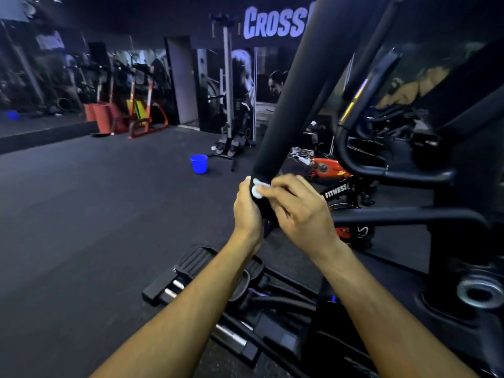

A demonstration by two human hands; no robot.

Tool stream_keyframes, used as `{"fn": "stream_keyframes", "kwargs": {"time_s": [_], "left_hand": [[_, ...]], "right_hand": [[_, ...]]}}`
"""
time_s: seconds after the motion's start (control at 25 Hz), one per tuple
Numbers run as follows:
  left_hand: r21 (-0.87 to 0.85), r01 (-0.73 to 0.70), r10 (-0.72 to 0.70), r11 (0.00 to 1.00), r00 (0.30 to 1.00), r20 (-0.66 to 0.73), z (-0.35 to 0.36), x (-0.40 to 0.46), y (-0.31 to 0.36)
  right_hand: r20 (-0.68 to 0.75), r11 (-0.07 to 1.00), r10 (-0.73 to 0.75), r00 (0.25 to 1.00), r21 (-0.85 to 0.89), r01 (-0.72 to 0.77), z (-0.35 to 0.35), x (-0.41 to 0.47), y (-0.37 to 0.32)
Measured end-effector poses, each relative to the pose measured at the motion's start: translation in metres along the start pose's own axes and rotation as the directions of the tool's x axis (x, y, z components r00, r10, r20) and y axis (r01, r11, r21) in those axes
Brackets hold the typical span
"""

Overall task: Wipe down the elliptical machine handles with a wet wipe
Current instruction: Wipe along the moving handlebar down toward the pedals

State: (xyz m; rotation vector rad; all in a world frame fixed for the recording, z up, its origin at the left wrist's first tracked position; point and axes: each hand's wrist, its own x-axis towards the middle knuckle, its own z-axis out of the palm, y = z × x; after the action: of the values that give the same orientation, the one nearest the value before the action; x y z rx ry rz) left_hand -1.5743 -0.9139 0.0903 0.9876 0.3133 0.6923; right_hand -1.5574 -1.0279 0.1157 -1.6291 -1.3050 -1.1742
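A thick black padded handle (294, 99) of the elliptical machine runs diagonally from the top centre down to my hands. My left hand (246, 208) grips the lower end of this handle from the left side. My right hand (297, 211) pinches a small white wet wipe (257, 188) and presses it against the handle just above my left hand. Most of the wipe is hidden under my right fingers. A second black handle bar (379, 45) rises further right.
The elliptical's pedal (199, 259) and rails lie below my arms. Its black frame and flywheel housing (463, 268) fill the right side. A blue bucket (199, 163) stands on the dark rubber floor, with an orange spin bike (327, 169) behind the handle and orange racks (131, 113) at the far wall.
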Motion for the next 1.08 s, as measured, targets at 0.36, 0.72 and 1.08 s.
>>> {"fn": "stream_keyframes", "kwargs": {"time_s": [0.36,0.72,1.08], "left_hand": [[0.040,0.014,-0.020,0.999,0.987,0.159,-0.001,-0.009,0.011],[0.060,0.021,-0.032,0.998,0.982,0.184,-0.006,-0.011,0.013],[0.296,-0.149,0.038,0.944,0.936,0.350,-0.053,-0.020,0.032]], "right_hand": [[-0.239,0.581,0.791,0.563,0.581,-0.570,0.016,0.035,-0.031],[-0.057,0.234,0.945,0.322,0.807,-0.542,0.015,0.045,-0.033],[-0.020,0.327,0.927,0.376,0.538,-0.777,0.002,0.023,-0.031]]}}
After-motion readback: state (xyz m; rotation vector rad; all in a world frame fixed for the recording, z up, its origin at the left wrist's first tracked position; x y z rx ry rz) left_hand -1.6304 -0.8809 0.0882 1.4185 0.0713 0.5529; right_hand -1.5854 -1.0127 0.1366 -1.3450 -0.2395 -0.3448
